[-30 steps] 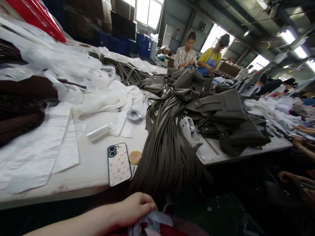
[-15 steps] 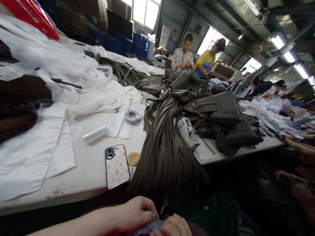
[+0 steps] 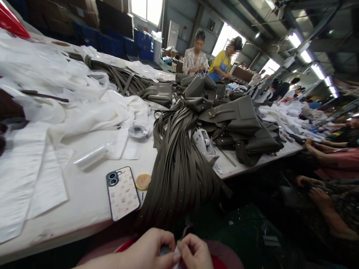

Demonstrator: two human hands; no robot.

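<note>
Just below the hanging end of the strap bundle (image 3: pixel 179 164), the left hand (image 3: pixel 158 250) and the right hand (image 3: pixel 195 253) meet, each pinched narrow on a small pale piece (image 3: pixel 177 249), which the fingers mostly hide; what it is I cannot tell; left of the bundle a patterned phone (image 3: pixel 123 194) lies camera side up near the edge of the white table (image 3: pixel 84 209), with a yellow-rimmed disc (image 3: pixel 143 181) between phone and straps; farther back on that side are a translucent roll (image 3: pixel 91 157) and a coil of grey cord (image 3: pixel 138 133); a white dispenser (image 3: pixel 202 141) sits just beside the bundle's right flank; olive bags (image 3: pixel 232 116) are heaped to its right and behind it; well beyond it, two people (image 3: pixel 195 59) stand side by side, one in yellow with a blue apron (image 3: pixel 221 68).
</note>
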